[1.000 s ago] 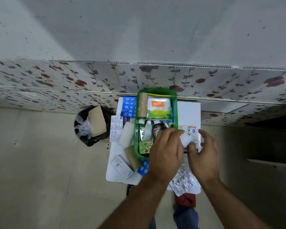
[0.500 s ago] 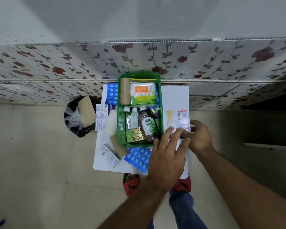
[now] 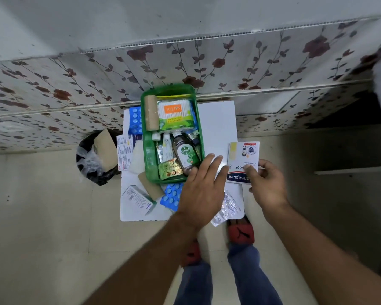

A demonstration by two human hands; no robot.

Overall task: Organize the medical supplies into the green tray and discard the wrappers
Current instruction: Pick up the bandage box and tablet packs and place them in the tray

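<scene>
The green tray (image 3: 147, 150) stands on a small white table (image 3: 216, 124) and holds a brown bottle (image 3: 184, 154), a cotton swab pack (image 3: 174, 115), a tan roll (image 3: 151, 112), small tubes and a green blister strip (image 3: 169, 171). My right hand (image 3: 266, 183) grips a white plaster box (image 3: 243, 157) at the table's right edge. With fingers spread and nothing in it, my left hand (image 3: 201, 192) hovers flat by the tray's near right corner. Blue pill strips (image 3: 172, 195), a small carton (image 3: 139, 200) and a silver blister strip (image 3: 228, 206) lie on the table.
A black bin (image 3: 90, 164) with a clear liner and a piece of brown cardboard stands on the floor left of the table. A flower-patterned tiled wall runs behind. A leaflet (image 3: 124, 155) and white gauze (image 3: 138, 159) lie left of the tray. My feet are under the table's near edge.
My right hand has closed on the plaster box and lifted it toward the table's right edge. My left hand drew back from the box to the tray's corner.
</scene>
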